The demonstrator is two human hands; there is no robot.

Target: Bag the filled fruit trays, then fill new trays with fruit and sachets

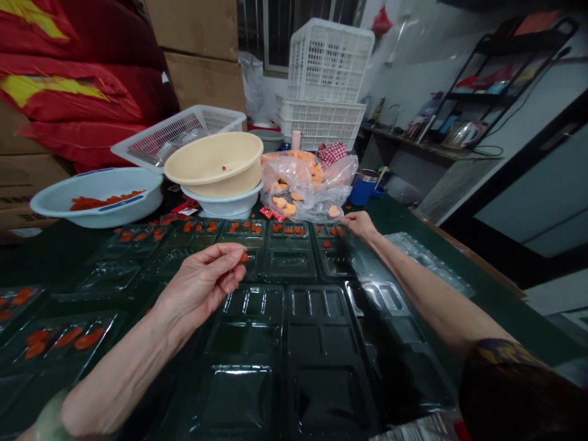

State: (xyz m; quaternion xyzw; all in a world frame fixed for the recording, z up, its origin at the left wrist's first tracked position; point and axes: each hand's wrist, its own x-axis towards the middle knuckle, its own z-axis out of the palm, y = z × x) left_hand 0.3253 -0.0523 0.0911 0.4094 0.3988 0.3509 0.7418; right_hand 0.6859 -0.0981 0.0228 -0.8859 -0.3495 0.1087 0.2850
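Note:
My left hand (206, 278) is pinched around a small orange-red piece (244, 257) above the clear plastic trays. My right hand (361, 225) reaches to the far right tray (342, 262), thumb and fingers pressed together; what they hold, if anything, I cannot make out. Beside those fingertips lie orange-red pieces (326, 244) in the tray and a pale orange piece (334, 211) at the bag's edge. Nearer to me, the clear trays (316, 340) have no pieces in their compartments. At the left, another tray (68, 337) holds several orange-red pieces.
A light blue basin (50, 199) with orange-red pieces stands at the back left. Next to it are a cream basin (215, 177), a clear plastic bag (316, 211) of pale orange pieces and a blue cup (362, 188). White crates (321, 116) are stacked behind.

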